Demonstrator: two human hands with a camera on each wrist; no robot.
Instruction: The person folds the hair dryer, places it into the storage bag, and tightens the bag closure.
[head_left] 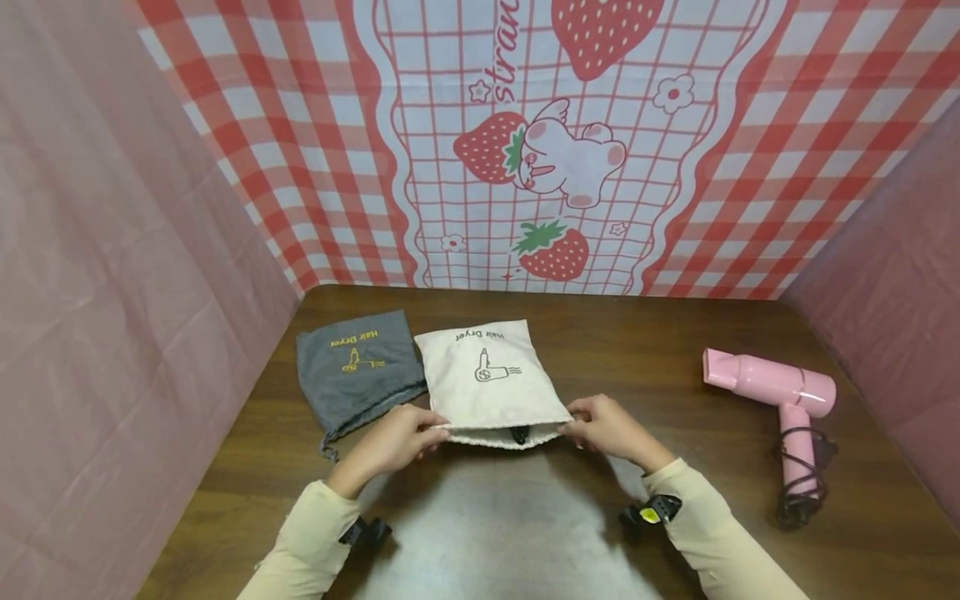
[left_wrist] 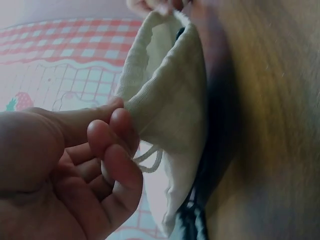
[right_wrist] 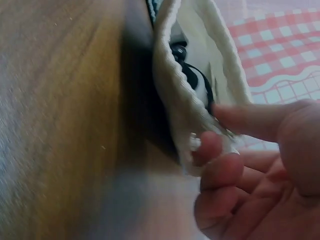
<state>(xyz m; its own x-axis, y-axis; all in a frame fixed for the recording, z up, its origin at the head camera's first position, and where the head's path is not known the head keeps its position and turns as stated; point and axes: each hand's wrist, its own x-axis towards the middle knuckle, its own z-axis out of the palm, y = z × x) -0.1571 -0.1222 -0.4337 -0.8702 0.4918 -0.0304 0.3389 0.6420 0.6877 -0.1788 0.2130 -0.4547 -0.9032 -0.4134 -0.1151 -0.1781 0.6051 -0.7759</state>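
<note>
A white drawstring bag (head_left: 495, 387), printed with "Hair Dryer" and a dryer outline, has its mouth towards me. My left hand (head_left: 405, 435) pinches the left corner of the mouth between thumb and fingers. At the right corner my right hand (head_left: 606, 427) pinches the rim the same way. The mouth gapes between them, and a black cord (right_wrist: 202, 82) shows inside; the rest of the contents is hidden. In the left wrist view a loop of drawstring (left_wrist: 150, 160) hangs by the left fingertips (left_wrist: 120, 122).
A grey "Hair Dryer" bag (head_left: 360, 367) lies left of the white one, its drawstring end towards me. To the right lies a pink hair dryer (head_left: 772, 383), a dark cord (head_left: 802, 492) wound round its handle. A strawberry-print cloth (head_left: 555, 167) hangs behind the wooden table (head_left: 637, 333).
</note>
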